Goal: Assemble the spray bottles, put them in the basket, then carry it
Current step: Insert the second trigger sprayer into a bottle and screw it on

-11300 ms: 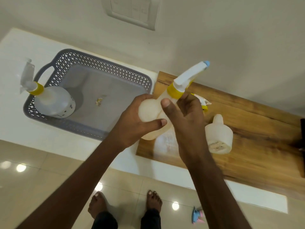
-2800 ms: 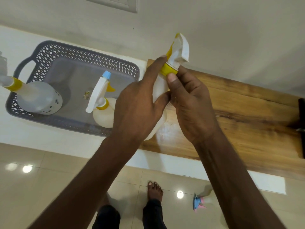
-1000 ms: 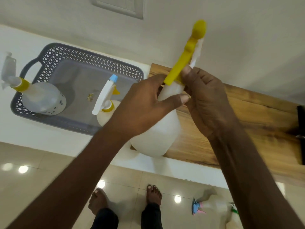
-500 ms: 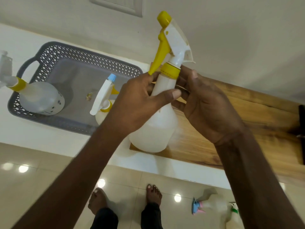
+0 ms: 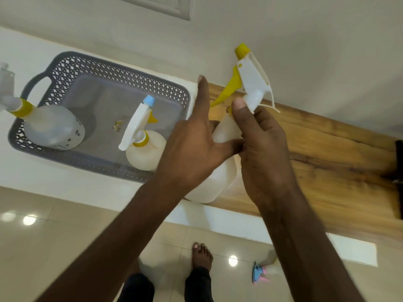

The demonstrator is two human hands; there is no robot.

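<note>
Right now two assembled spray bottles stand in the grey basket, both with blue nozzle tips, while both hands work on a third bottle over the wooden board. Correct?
Not quite. In the head view only the nearer bottle in the grey basket has a blue tip; the far-left bottle has a pale head with no blue showing. The rest holds: left hand and right hand work on the third bottle over the wooden board.

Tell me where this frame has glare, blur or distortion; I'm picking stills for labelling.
Head view: round lamp glare on the glossy floor tiles; motion blur softens the left hand and forearm, while the right hand and the trigger sprayer are sharper; wide-angle bending curves the basket rim and counter edge.
</note>
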